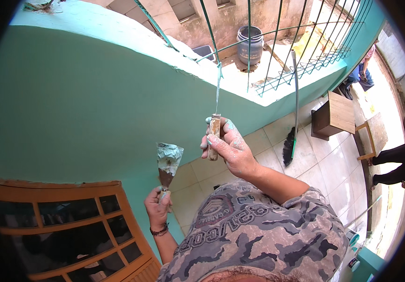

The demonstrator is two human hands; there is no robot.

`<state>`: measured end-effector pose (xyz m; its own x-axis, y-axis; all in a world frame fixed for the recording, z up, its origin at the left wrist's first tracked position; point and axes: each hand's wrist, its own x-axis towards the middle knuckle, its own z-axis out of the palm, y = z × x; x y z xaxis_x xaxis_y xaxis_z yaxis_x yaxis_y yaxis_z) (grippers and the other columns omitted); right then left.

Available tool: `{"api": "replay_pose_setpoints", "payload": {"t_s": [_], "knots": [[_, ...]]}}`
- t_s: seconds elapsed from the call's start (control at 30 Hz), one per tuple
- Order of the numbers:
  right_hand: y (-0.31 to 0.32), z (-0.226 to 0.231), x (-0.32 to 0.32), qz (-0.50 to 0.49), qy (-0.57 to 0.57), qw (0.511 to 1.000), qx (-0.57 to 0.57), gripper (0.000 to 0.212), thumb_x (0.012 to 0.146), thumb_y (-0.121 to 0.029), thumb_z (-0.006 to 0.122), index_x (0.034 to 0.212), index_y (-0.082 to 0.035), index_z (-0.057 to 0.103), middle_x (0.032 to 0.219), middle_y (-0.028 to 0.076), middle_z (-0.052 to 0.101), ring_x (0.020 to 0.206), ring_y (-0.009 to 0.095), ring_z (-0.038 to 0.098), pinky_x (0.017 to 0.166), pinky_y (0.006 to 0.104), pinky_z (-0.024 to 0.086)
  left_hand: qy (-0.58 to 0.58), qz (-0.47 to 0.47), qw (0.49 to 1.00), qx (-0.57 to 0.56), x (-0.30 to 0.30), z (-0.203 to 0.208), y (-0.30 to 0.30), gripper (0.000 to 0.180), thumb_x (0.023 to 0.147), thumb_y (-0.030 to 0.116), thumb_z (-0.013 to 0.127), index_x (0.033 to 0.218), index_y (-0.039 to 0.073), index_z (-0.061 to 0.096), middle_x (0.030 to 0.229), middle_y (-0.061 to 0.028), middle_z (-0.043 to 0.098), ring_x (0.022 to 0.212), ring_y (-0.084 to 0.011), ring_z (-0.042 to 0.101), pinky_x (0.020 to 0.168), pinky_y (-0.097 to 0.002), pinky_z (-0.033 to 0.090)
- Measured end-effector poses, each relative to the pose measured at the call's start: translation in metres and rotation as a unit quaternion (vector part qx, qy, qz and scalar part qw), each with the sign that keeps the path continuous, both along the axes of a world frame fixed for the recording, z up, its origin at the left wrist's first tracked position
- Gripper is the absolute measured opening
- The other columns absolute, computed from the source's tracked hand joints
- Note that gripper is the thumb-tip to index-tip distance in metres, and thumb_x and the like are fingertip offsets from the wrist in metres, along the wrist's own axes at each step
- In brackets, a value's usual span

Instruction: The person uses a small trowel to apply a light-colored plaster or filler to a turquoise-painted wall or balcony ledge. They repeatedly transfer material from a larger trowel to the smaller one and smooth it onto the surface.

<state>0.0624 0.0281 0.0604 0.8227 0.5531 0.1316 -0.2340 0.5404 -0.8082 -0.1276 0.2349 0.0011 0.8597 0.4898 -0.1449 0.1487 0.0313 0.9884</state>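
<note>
My left hand point(158, 206) is closed round the handle of a putty knife point(168, 159), held upright low beside the wall. Pale turquoise paste covers its wide blade. In my right hand point(234, 146), fingers pinch the worn wooden handle of a second putty knife point(214, 129). Its thin blade, which appears edge-on and smeared with turquoise, points up toward the sill. The tip meets or overlaps the foot of a bar of the green metal grille point(249, 47); I cannot tell whether it touches. Dried paste speckles my right fingers. Below the sill curves the turquoise wall point(80, 103).
Beyond the grille stands a dark barrel point(250, 47). A long-handled black broom point(290, 143) leans against the sill at right, near a wooden cabinet point(334, 115) and a small table point(376, 134). Two people are at far right. An orange-framed window point(71, 185) lies lower left.
</note>
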Motion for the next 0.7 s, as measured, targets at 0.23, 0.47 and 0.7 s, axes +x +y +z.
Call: {"api": "replay_pose_setpoints", "payload": {"t_s": [0.23,0.47,0.7], "knots": [[0.049,0.027,0.027,-0.032,-0.052,0.992,-0.107,0.039,0.094,-0.019,0.052,0.116,0.004,0.029,0.082,0.009,0.051,0.066,0.012,0.056,0.053,0.0287,0.051,0.062,-0.005,0.996,0.061,-0.002,0.008,-0.005,0.018,0.085,0.015,0.062,0.094,0.001,0.058,0.059,-0.0014,0.053,0.044,-0.006,0.047,0.036,-0.0192,0.034],[0.046,0.05,0.031,-0.054,-0.059,0.982,-0.172,0.04,0.094,-0.023,0.051,0.114,0.005,0.029,0.067,0.01,0.053,0.051,0.018,0.056,0.047,0.0308,0.048,0.048,0.043,0.997,0.051,-0.022,-0.009,-0.007,0.02,0.085,0.014,0.063,0.098,0.0,0.058,0.062,-0.0013,0.054,0.047,-0.0061,0.048,0.037,-0.0194,0.036],[0.014,0.04,-0.011,0.014,-0.073,0.967,-0.245,0.039,0.094,-0.024,0.049,0.118,0.005,0.038,0.074,0.014,0.056,0.064,0.019,0.058,0.057,0.0348,0.048,0.053,0.026,0.997,0.054,-0.023,-0.021,0.009,0.021,0.086,0.012,0.063,0.1,-0.002,0.059,0.064,-0.0009,0.055,0.05,-0.0057,0.05,0.038,-0.0187,0.036]]}}
